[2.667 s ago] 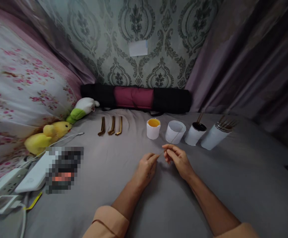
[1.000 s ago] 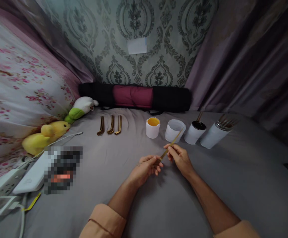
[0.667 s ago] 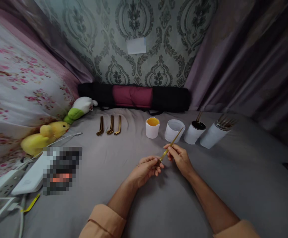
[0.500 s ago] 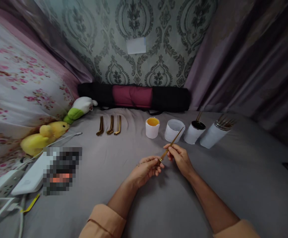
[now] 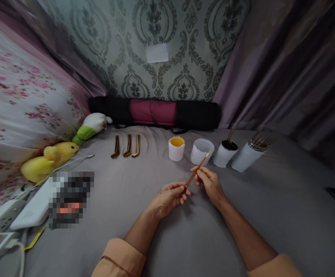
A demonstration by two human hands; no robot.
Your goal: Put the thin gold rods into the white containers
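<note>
A thin golden stick slants up to the right over the grey bedsheet, its tip near a white empty cup. My right hand pinches the stick around its middle. My left hand is curled round its lower end. To the left of the empty cup stands a white cup with yellow contents. To its right are a white cup with dark contents and a tilted white holder with several sticks.
Three bent golden pieces lie in a row at the back left. A black and maroon roll runs along the wall. Plush toys and a white power strip sit at the left, a curtain at the right.
The thin wire-like piece between my fingers 2.7 s ago has given way to a thicker golden stick held by both hands. The view has drifted slightly right.
</note>
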